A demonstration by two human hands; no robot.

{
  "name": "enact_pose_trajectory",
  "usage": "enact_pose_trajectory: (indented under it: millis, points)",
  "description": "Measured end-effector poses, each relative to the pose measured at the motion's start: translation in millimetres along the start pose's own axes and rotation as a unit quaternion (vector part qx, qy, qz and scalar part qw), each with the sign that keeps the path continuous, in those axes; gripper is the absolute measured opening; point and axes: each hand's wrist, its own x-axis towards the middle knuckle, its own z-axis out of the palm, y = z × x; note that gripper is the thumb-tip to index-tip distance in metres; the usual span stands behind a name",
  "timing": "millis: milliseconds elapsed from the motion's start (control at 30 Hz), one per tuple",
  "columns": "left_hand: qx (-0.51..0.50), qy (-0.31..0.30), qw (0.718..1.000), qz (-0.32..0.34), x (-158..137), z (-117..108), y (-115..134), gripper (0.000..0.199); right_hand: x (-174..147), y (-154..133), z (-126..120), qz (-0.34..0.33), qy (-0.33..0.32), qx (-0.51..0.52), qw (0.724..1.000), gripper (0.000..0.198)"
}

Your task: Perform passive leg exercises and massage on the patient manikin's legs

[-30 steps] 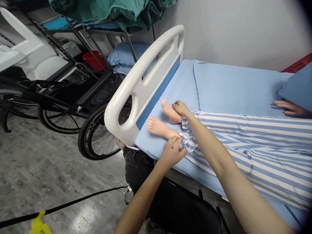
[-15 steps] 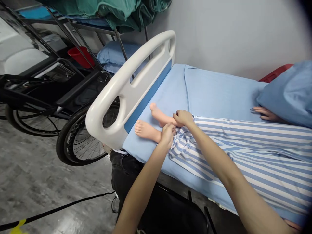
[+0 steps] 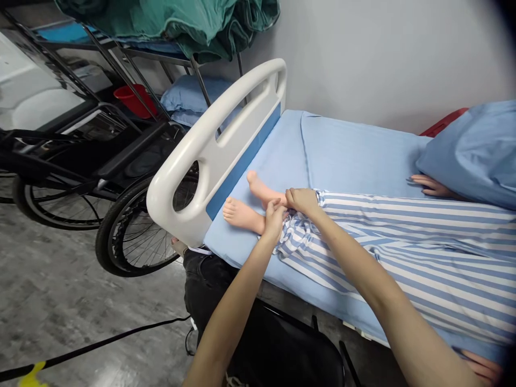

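Observation:
A manikin's bare feet stick out of blue-and-white striped trousers [image 3: 403, 226] on the bed. My left hand [image 3: 274, 219] is closed over the near ankle, just behind the near foot [image 3: 242, 215]; its fingertips reach in between the two legs. The far foot [image 3: 260, 187] has its toes turned up, and my right hand [image 3: 303, 200] wraps round that leg at the ankle, by the trouser cuff. Bunched striped cloth [image 3: 296, 236] lies just below my hands. What the fingers' undersides grip is partly hidden.
A white footboard [image 3: 217, 115] stands at the bed's left end, with a wheelchair [image 3: 133, 236] beyond it. A blue pillow [image 3: 475, 150] partly covers a manikin hand [image 3: 431, 185]. A black chair [image 3: 290, 344] is below the bed edge. A black cable [image 3: 116, 338] crosses the floor.
The view has shifted slightly. My right hand has settled flatter round the far ankle, and my left fingers have shifted a little. The feet lie nearly as before.

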Motion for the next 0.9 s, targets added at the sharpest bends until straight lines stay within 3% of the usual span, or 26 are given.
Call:
enact_pose_trajectory:
  millis: [100, 167, 200, 233, 300, 367, 433, 533, 633, 767, 900]
  points:
    - [0.202, -0.039, 0.97, 0.128, 2, -3, -3, 0.041, -6, 8, -3, 0.015, 0.01, 0.087, 0.996, 0.039]
    - [0.338, -0.075, 0.916, 0.203, 7, -6, -2, 0.046, -8, 16, -8, 0.052, 0.029, 0.23, 0.971, 0.032]
    - [0.394, -0.098, 0.884, 0.232, 9, -6, 0, 0.05, -10, 21, -11, 0.069, 0.041, 0.322, 0.943, 0.027]
    - [0.442, -0.122, 0.852, 0.251, 11, -7, 1, 0.054, -12, 27, -15, 0.082, 0.051, 0.42, 0.902, 0.024]
    - [0.522, -0.159, 0.797, 0.259, 15, -4, 5, 0.06, -21, 43, -21, 0.103, 0.061, 0.599, 0.792, 0.019]
    - [0.59, -0.164, 0.751, 0.246, 15, 2, 10, 0.063, -34, 61, -25, 0.119, 0.048, 0.716, 0.686, 0.018]
    - [0.651, -0.15, 0.703, 0.243, 14, 9, 15, 0.062, -52, 81, -26, 0.123, 0.006, 0.766, 0.63, 0.019]
    - [0.715, -0.142, 0.626, 0.277, 12, 16, 19, 0.05, -81, 114, -23, 0.123, -0.092, 0.761, 0.63, 0.021]
    - [0.735, -0.151, 0.578, 0.322, 17, 19, 17, 0.041, -107, 143, -13, 0.146, -0.16, 0.731, 0.647, 0.025]
    - [0.747, -0.156, 0.555, 0.331, 28, 25, 14, 0.044, -135, 168, 1, 0.18, -0.219, 0.666, 0.69, 0.027]
    - [0.771, -0.178, 0.547, 0.272, 38, 33, 20, 0.043, -158, 177, 14, 0.262, -0.197, 0.648, 0.687, 0.025]
